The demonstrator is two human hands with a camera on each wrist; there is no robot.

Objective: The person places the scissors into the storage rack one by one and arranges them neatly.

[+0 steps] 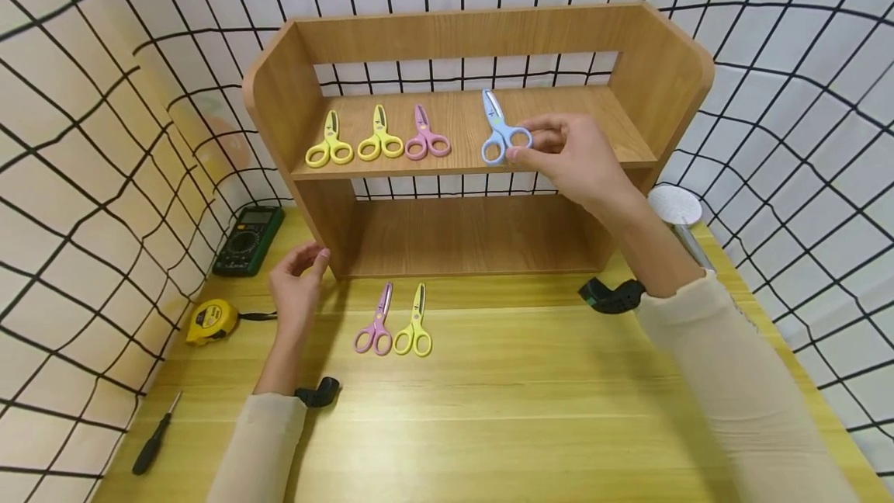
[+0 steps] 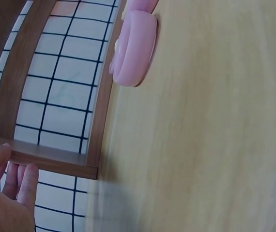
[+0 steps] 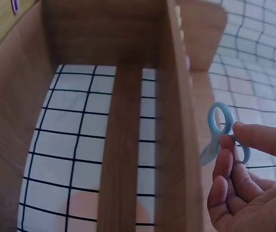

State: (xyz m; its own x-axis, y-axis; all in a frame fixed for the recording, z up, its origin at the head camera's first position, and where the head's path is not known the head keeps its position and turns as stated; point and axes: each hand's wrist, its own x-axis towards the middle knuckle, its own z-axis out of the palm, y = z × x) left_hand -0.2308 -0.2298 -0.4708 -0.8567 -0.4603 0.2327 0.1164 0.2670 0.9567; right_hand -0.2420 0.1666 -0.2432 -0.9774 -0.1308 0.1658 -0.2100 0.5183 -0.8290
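Note:
My right hand (image 1: pixel 573 154) pinches blue scissors (image 1: pixel 497 130) by one finger loop, over the upper board of a wooden shelf (image 1: pixel 475 235). Their blades point to the back. In the right wrist view, thumb and fingertips meet on the blue scissors (image 3: pixel 218 133). Along the same board, to the left, lie two yellow scissors (image 1: pixel 331 140) and one pink pair (image 1: pixel 424 134). Beside the shelf's left side panel, my left hand (image 1: pixel 296 286) has loosely bent fingers, its fingertips right at the panel. Pink scissors (image 1: pixel 379 323) and yellow scissors (image 1: pixel 417 323) lie on the table before the shelf.
At the left stand a green multimeter (image 1: pixel 247 241), a yellow tape measure (image 1: pixel 212 321) and a screwdriver (image 1: pixel 155 441). Right of the shelf is a white round-headed object (image 1: pixel 674 205) with a metal handle. Gridded cloth (image 1: pixel 789 200) surrounds the wooden table (image 1: pixel 503 418).

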